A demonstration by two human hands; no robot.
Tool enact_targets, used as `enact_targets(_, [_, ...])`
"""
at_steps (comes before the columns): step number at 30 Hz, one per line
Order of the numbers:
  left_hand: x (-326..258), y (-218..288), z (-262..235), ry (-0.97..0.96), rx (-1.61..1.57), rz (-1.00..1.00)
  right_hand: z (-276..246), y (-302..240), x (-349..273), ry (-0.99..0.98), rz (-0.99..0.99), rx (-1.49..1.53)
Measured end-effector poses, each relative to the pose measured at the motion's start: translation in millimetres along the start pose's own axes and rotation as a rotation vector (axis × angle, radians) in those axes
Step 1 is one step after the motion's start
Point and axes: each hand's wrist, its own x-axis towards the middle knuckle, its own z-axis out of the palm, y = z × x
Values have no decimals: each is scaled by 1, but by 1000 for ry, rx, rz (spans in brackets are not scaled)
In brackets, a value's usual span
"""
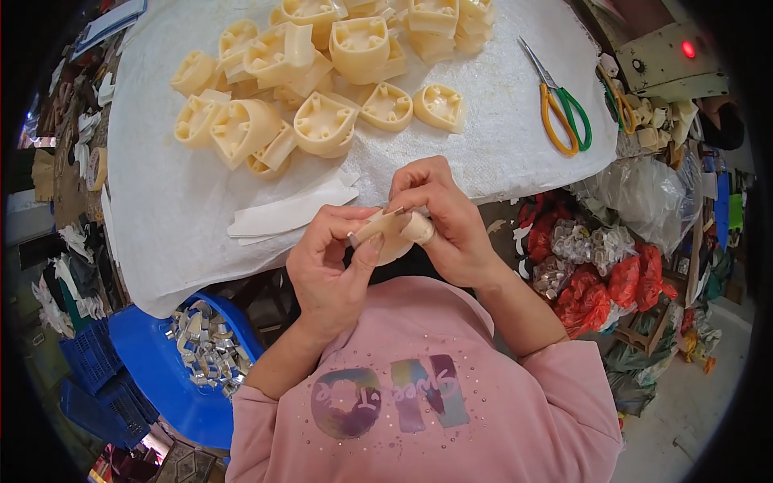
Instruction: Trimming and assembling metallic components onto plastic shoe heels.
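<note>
Here your left hand and right hand pinch the cream piece between their fingers, just off the near edge of the surface. Brace with the left; work the right lightly; even pressure should prevent slipping.

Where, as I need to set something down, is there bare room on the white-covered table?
The white cover is bare between the cream parts and the scissors, and left of the white strips. Crowded spots are the far middle, where parts pile up, and the near edge, by the strips, left hand and right hand.
</note>
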Motion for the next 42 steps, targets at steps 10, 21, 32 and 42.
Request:
enact_targets(10, [-1, 5, 3, -55, -2, -103, -3, -8, 2, 53, -191, -404])
enact_targets(21, [6, -2, 0, -42, -134, -165, -12, 3, -2, 279, 270, 415])
enact_targets(32, [11, 4, -9, -148, 662, 562, -28, -12, 5, -180, 571, 644])
enact_targets(42, [15, -3, -6, -365, -269, -278, -19, -10, 1, -156, -162, 15])
